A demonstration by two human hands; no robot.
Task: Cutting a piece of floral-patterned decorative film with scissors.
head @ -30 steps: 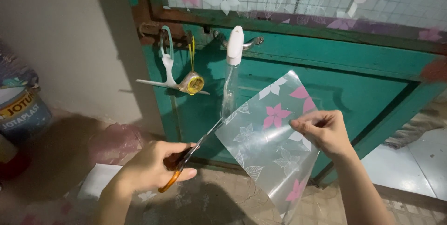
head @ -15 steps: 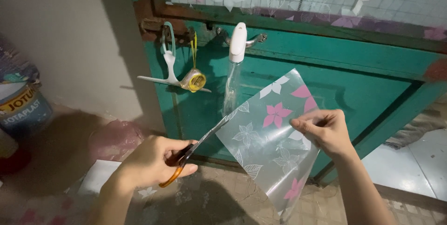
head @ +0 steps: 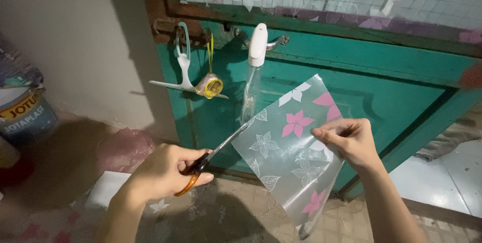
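The left hand (head: 168,172) gripped orange-handled scissors (head: 211,155), whose blades had crept up to the left edge of the flowered film sheet (head: 291,157) since a second before; the right hand (head: 346,140) pinched that sheet taut before the green door (head: 381,72), so the cut looked barely begun

Spray bottle (head: 253,72), squeegee (head: 185,74), paint bucket (head: 25,117).

A single head-worn camera looks forward and slightly down from close range at a green door (head: 351,67) filling the upper right of the frame, with the wearer's left hand (head: 163,170) and right hand (head: 346,140) (both at centre) raised before it.
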